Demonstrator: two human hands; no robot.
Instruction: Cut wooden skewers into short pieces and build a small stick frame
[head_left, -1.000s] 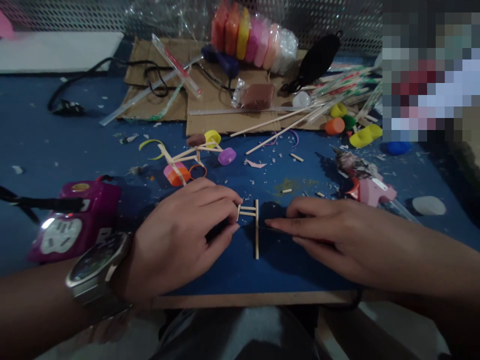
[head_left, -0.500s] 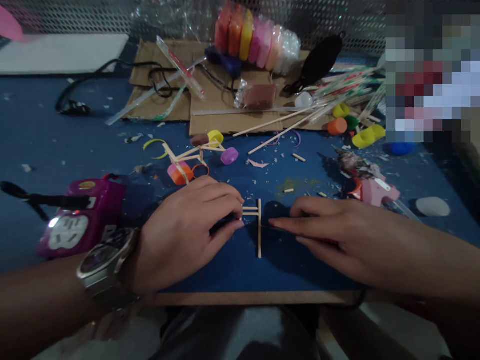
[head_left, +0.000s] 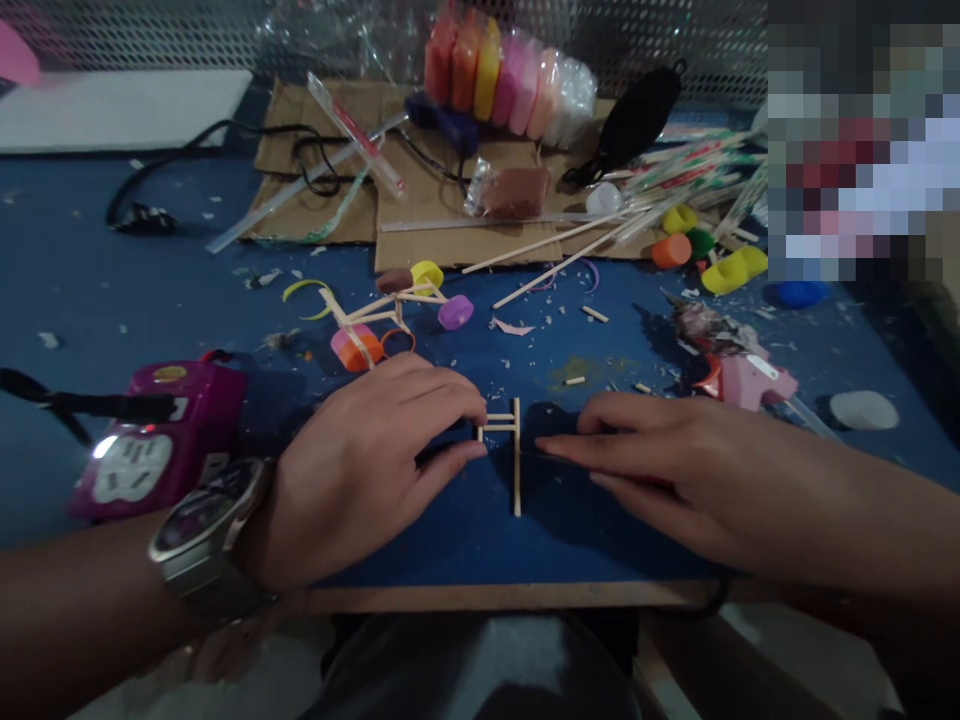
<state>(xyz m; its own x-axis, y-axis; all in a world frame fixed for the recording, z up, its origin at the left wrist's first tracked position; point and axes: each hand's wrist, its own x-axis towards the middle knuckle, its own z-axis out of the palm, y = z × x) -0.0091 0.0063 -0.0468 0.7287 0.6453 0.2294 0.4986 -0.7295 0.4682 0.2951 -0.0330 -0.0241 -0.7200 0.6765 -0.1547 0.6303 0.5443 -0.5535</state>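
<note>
A small frame of wooden sticks (head_left: 517,470) lies flat on the blue tabletop, one long stick joined by two short crosspieces to another stick. My left hand (head_left: 382,465), with a watch on its wrist, pinches the frame's left end between thumb and fingers. My right hand (head_left: 660,460) is closed around a thin blade (head_left: 551,457) whose tip reaches toward the long stick; something reddish shows under the fingers, and most of the tool is hidden. Just beyond my left hand sits a larger stick construction (head_left: 382,307) with coloured clay pieces about it.
A purple power socket box (head_left: 161,435) stands at the left. To the right lies a pink glue gun (head_left: 754,378). Cardboard (head_left: 315,210), bagged coloured clay (head_left: 491,75) and bundled sticks (head_left: 675,170) are at the back. Stick offcuts (head_left: 575,381) and scraps are scattered around.
The view has shifted very slightly. Both hands and the stick frame keep nearly the same positions; a bit more of the frame's left end shows by my left fingertips.
</note>
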